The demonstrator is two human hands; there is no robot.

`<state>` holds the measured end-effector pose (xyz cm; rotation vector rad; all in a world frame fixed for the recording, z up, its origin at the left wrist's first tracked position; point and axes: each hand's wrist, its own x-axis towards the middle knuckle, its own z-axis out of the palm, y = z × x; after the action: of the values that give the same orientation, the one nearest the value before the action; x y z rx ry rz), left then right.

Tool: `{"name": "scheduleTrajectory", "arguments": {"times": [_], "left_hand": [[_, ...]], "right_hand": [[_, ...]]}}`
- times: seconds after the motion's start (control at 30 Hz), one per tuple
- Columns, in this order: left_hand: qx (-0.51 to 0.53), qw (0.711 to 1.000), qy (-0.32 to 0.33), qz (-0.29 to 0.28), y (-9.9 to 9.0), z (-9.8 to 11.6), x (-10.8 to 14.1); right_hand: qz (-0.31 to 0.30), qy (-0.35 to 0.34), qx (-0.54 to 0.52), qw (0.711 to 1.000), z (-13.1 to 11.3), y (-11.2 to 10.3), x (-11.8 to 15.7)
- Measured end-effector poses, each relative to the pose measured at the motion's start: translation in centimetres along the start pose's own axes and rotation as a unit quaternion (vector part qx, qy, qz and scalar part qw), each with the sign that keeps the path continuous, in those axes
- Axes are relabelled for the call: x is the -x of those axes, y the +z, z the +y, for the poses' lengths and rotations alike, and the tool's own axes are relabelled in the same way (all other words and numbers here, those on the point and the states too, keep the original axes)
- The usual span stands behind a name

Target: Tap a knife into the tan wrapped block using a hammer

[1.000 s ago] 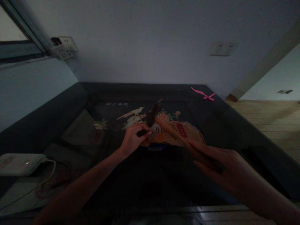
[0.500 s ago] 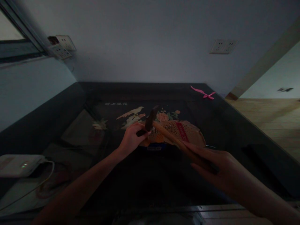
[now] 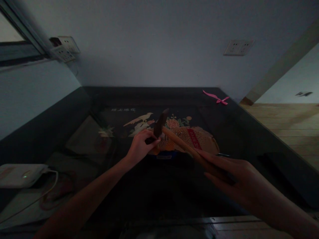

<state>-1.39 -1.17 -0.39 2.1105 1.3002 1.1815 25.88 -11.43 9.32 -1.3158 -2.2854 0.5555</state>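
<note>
My right hand (image 3: 231,169) is wrapped round the wooden handle of a hammer (image 3: 179,142), whose dark head points away from me and leans over a piece of brown cardboard (image 3: 205,141) with a red strip and dark dots. Directly beside the hammer head, my left hand (image 3: 142,142) is closed in a pinch at the cardboard's left end. Whatever sits between its thumb and finger is too small and dark to make out. A blue object (image 3: 166,155) shows under the cardboard's near edge.
The dark table (image 3: 154,192) carries a printed bird and flowers. A pink ribbon (image 3: 220,100) lies at the far right corner, a dark flat object (image 3: 286,176) at the right. At the left is a white device (image 3: 22,176) with a cable. Behind stands a wall with sockets (image 3: 239,47).
The hammer head has risen slightly, and my right hand has shifted a little to the right with the handle. My left hand keeps its pinch in nearly the same place.
</note>
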Motion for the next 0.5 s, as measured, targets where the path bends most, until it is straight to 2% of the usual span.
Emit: {"name": "scheduleTrajectory", "arguments": {"times": [0.27,0.5], "left_hand": [[0.02,0.999,0.045,-0.001,-0.53,0.63,-0.11],[0.005,0.999,0.032,-0.012,-0.51,1.01,-0.38]], "right_hand": [[0.022,0.018,0.007,1.0,-0.25,-0.83,0.7],[0.031,0.01,0.012,0.999,-0.12,-0.67,0.43]]}}
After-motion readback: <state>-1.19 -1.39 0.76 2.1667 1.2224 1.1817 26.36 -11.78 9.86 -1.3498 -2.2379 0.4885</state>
